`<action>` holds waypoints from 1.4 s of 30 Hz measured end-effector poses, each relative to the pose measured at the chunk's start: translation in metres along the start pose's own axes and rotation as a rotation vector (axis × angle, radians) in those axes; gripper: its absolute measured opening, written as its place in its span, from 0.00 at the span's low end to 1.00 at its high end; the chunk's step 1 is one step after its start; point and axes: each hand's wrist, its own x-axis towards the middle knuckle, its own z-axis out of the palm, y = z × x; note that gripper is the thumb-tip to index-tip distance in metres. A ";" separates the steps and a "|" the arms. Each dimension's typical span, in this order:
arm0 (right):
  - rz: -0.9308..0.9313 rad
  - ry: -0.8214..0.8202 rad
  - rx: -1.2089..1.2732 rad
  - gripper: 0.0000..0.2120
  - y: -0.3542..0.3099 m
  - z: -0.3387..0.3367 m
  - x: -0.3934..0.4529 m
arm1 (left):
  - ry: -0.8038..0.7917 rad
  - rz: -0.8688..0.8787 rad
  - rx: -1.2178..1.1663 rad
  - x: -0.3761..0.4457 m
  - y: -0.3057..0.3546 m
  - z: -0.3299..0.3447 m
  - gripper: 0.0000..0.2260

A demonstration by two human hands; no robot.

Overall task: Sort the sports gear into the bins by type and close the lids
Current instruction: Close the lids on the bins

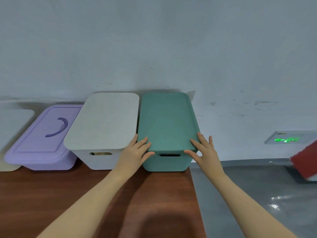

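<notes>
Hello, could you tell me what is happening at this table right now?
A person is seating the green lid on the green bin, left hand and right hand at its near corners, fingers flat on top. The white bin and the purple bin beside it already have lids on.

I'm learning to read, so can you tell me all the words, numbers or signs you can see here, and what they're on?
No words or numbers can be read anywhere.
Wall sign: a glowing green arrow pointing left beside a green figure; it is a symbol, not letters, and the small mark above it is too blurred to read.
Green lid, white lid, purple lid: no labels.
Red object at the right edge: no text visible.
</notes>
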 end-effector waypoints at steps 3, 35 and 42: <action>-0.032 -0.002 -0.025 0.25 0.000 -0.001 0.004 | 0.012 -0.035 -0.023 0.000 0.002 0.001 0.30; -0.137 0.076 -0.458 0.27 0.001 -0.005 0.021 | -0.035 -0.026 0.112 0.003 0.004 -0.003 0.18; 0.069 -0.240 -0.501 0.23 -0.004 0.004 0.085 | -0.454 -0.242 0.157 0.068 -0.004 -0.003 0.33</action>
